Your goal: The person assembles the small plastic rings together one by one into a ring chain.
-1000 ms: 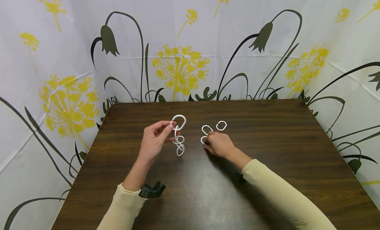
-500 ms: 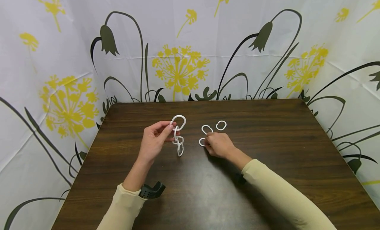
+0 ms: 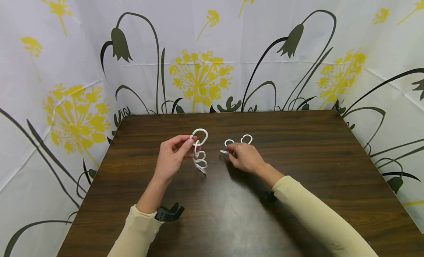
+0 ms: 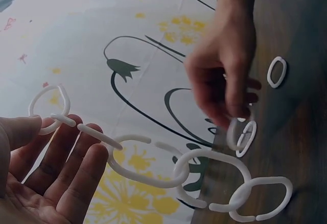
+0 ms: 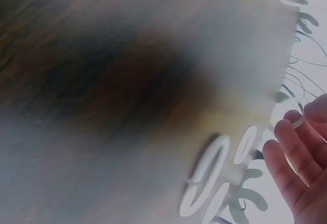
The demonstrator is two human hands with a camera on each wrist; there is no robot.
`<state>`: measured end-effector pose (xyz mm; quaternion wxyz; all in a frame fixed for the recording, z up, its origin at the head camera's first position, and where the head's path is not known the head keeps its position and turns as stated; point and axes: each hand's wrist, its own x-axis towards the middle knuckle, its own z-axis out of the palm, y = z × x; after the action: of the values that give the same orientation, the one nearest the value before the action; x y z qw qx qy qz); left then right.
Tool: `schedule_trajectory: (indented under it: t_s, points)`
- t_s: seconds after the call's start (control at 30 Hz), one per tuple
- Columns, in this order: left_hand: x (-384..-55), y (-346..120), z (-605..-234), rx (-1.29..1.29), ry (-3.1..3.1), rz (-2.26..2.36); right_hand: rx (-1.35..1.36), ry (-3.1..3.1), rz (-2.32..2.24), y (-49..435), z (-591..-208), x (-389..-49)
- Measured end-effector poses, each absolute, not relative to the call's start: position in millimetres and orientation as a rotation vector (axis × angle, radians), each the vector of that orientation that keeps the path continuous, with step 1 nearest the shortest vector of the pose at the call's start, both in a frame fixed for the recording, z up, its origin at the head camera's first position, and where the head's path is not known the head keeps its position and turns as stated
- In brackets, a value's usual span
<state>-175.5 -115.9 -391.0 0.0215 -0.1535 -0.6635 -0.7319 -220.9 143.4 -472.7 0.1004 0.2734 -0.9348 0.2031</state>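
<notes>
Between thumb and fingers, my left hand [image 3: 170,155] pinches the top link of a chain of white plastic links [image 4: 148,178]. Several joined links dangle from it in the head view, and each has a small gap in its side. My right hand [image 3: 245,157] pinches a single loose link [image 3: 223,151], tilted nearly edge-on and apparently just off the table. Its far end is hidden by the fingers. Close behind that hand lies another white link [image 3: 229,142], partly covered by the fingers. A further link [image 3: 246,138] rests slightly to the right.
Everything is over a dark brown wooden table [image 3: 212,213] with rounded back corners. Behind and beside it hangs a white curtain [image 3: 212,36] with yellow and dark green flowers. A black wrist mount [image 3: 170,212] sits at the left sleeve.
My right hand has taken hold of the near loose link and lifted and tilted it up from lying flat. My left hand stays in place while the chain's lower links swing and turn.
</notes>
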Motion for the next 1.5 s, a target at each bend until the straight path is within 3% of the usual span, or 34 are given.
schedule_trajectory:
  t_s: [0.83, 1.3, 1.5]
  points:
    - [-176, -115, -393, -0.466, -2.101, -2.23, 0.69, -2.216, 1.79, 120, -350, -214]
    - [-175, -117, -392, -0.469, -2.155, -2.129, 0.44, -2.268, 2.215, 99, -327, -211]
    - [-177, -117, -393, -0.495, -2.143, -2.127, 0.494, -2.306, 2.192, 95, -324, -212]
